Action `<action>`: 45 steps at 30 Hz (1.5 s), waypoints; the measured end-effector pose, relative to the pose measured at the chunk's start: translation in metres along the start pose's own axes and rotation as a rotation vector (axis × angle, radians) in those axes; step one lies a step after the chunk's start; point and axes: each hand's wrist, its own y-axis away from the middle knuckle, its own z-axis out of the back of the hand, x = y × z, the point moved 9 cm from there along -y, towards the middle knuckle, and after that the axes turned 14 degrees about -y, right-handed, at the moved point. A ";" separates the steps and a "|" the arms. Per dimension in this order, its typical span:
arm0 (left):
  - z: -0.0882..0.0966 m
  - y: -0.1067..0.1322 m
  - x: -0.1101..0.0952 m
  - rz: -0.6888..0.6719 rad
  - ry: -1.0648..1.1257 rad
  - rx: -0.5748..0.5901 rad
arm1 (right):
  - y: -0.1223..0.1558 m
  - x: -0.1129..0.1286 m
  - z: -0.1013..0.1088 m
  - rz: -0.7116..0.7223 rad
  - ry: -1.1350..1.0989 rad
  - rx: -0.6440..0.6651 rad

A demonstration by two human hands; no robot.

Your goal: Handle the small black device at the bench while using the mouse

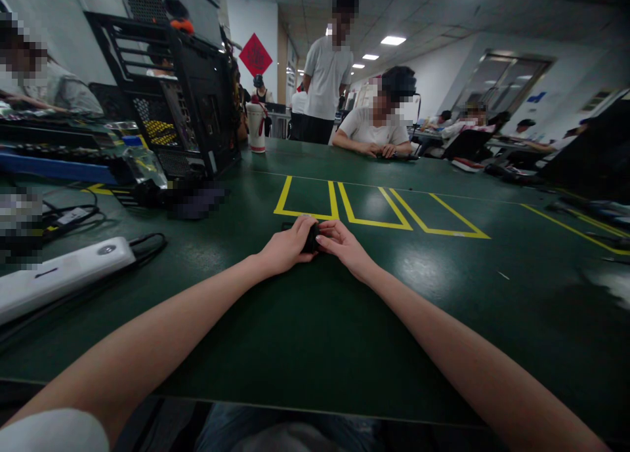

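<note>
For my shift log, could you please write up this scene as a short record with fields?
Surface: dark green table
Left hand: curled around a small black object, resting on the table
Right hand: fingertips on the same object from the other side
Markings: yellow tape boxes just beyond both hands
Left side: white power strip; black computer case farther back
Far edge: white cup; seated person with hands on the table; standing person behind

Head-worn wide view, forward-down over table (315,337), left hand (288,247) and right hand (344,245) near centre.
</note>
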 end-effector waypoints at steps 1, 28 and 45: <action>0.000 0.000 0.000 0.003 -0.003 0.005 | 0.000 -0.001 0.000 -0.010 0.003 -0.003; -0.001 0.000 0.002 0.013 0.004 0.025 | 0.003 0.006 -0.008 0.005 0.008 0.070; -0.001 0.000 0.002 0.025 0.006 0.022 | 0.000 0.005 -0.007 0.027 0.010 0.085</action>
